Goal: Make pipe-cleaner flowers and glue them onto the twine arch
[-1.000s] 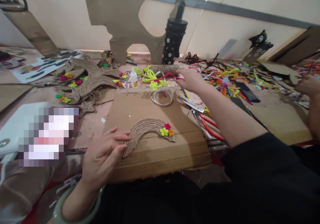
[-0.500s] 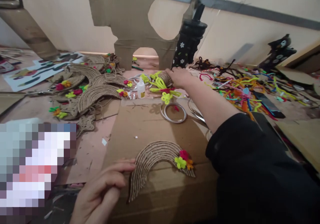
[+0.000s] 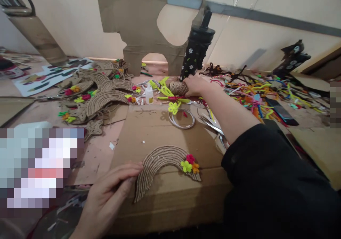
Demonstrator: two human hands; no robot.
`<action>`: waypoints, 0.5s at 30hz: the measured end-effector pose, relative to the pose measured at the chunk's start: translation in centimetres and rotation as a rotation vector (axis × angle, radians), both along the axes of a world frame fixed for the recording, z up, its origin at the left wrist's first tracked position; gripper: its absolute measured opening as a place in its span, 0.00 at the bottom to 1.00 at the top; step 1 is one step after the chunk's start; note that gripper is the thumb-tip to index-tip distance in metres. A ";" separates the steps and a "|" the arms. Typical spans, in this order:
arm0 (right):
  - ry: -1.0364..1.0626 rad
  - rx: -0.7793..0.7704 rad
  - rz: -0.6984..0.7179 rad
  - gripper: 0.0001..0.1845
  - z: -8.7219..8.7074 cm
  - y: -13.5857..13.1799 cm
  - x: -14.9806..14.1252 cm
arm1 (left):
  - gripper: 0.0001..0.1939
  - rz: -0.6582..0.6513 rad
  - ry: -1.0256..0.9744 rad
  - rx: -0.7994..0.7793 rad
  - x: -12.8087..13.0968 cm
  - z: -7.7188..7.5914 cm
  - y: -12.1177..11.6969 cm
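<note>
On the cardboard sheet (image 3: 153, 132), toward its near side, lies a twine arch (image 3: 147, 168) with three small flowers (image 3: 186, 166) on one end. The left hand (image 3: 113, 191) is at the sheet's left side, its fingers loosely bent and close together, fingertips against the arch's outer edge; whether it grips cannot be told. Just beyond the sheet's far edge, the right hand (image 3: 196, 86) is partly curled, its fingers against a ball of twine (image 3: 177, 88); a firm hold cannot be made out. A white wire coil (image 3: 182, 126) lies on the sheet's far part, a glue bottle (image 3: 149, 96) stands just behind it, and more twine pieces (image 3: 108, 102) are heaped left of it.
</note>
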State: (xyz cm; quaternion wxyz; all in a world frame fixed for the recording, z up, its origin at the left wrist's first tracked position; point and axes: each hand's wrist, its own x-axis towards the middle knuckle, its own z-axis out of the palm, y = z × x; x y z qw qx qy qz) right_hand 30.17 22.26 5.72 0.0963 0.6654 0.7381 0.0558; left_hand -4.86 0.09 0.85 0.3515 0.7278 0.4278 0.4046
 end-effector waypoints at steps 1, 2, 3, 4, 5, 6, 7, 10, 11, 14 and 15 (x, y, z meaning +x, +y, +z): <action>0.012 0.007 -0.015 0.31 -0.2 -0.2 0.0 | 0.09 0.005 0.002 -0.006 0.0 0.0 0.0; 0.022 0.015 -0.030 0.33 -0.3 -0.4 0.0 | 0.09 0.011 0.008 -0.013 0.1 -0.1 0.1; 0.028 0.030 -0.048 0.34 -0.2 -0.7 0.1 | 0.08 0.016 0.015 -0.021 0.1 -0.1 0.1; 0.038 0.057 -0.065 0.34 0.1 -1.1 0.3 | 0.08 0.023 0.019 -0.031 0.1 -0.1 0.1; 0.056 0.097 -0.076 0.35 0.5 -1.5 0.5 | 0.08 0.029 0.017 -0.041 0.2 -0.1 0.1; 0.084 0.148 -0.079 0.35 1.1 -2.2 0.7 | 0.08 0.035 0.012 -0.052 0.2 -0.1 0.1; 0.122 0.206 -0.077 0.35 1.8 -2.9 1.0 | 0.08 0.040 0.005 -0.065 0.2 -0.1 0.2; 0.252 0.369 -0.051 0.33 4.0 -5.8 1.5 | 0.09 0.046 -0.008 -0.109 0.4 0.1 0.3; 0.285 0.403 -0.048 0.33 4.8 -6.8 1.6 | 0.10 0.046 -0.007 -0.127 0.5 0.1 0.3; 0.380 0.490 -0.073 0.32 6.7 -9.7 1.7 | 0.12 0.059 -0.017 -0.189 0.7 0.1 0.4; 0.412 0.527 -0.090 0.33 7.3 -10.6 1.8 | 0.12 0.072 -0.030 -0.218 0.7 0.0 0.4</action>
